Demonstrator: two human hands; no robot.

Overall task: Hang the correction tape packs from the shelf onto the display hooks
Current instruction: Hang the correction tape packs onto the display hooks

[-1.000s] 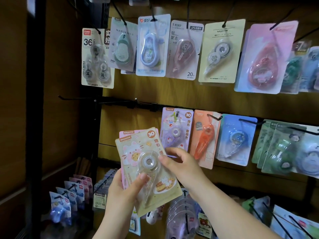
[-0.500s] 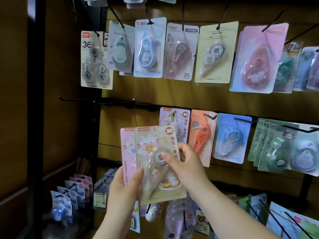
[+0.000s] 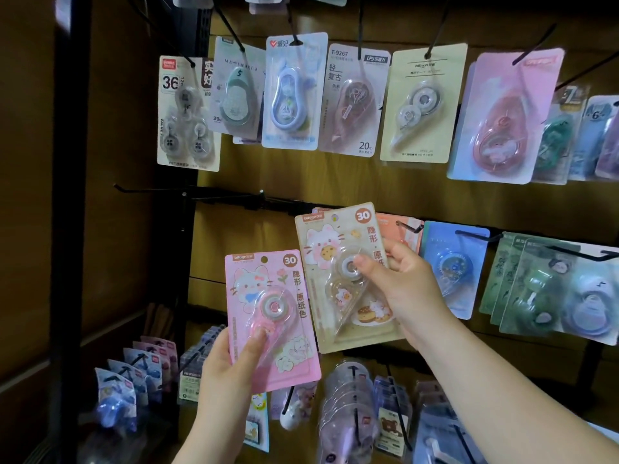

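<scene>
In the middle row of the display, just under the rail, the beige pack (image 3: 338, 259) is held by the right hand (image 3: 402, 289), with the thumb pressed on the blister and the fingers curled behind the right edge. Its long axis runs near vertical, the top tipped slightly left, the dispenser's nose pointing down and the print facing outward. The hang hole (image 3: 335, 217) should be lined up with a hook tip and the card slid straight back along the wire before the grip is eased. Lower left, the pink pack (image 3: 244, 283) is gripped by the left hand (image 3: 227, 370), likewise upright. A bare hook (image 3: 147, 190) juts out at far left. An orange pack (image 3: 388, 226) hangs just right.
</scene>
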